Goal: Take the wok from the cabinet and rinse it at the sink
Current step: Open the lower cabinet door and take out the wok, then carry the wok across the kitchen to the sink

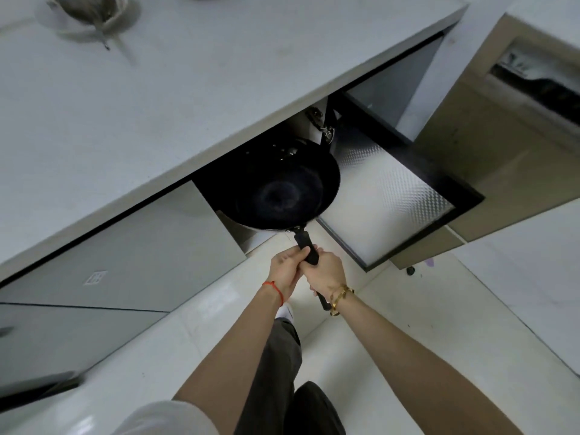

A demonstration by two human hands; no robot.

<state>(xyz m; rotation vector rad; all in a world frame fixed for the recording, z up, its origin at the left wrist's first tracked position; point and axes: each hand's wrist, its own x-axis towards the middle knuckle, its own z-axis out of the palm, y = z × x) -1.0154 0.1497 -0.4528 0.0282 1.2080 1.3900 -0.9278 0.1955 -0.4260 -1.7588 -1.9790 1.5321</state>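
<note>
A pale counter runs across the top of the view, grey cabinet fronts below it and light tile floor underfoot. Both hands are wrapped tight round the black handle: the left hand takes it nearer the pan, the right hand just behind, touching the left, with the handle's tail poking out past the right wrist. A firm, closed two-handed grip, then. From there the handle leads up to the wok, which sits half out of the open cabinet, its far rim under the counter edge and its bowl facing the camera. The door stands swung open just right of the pan. I judge the wok is being drawn out, rinsing not yet begun. Risks from here: lifting too early could knock the far rim against the counter's underside; swinging right could clip the door; a heavy pan held only at the handle end may tip forward
</note>
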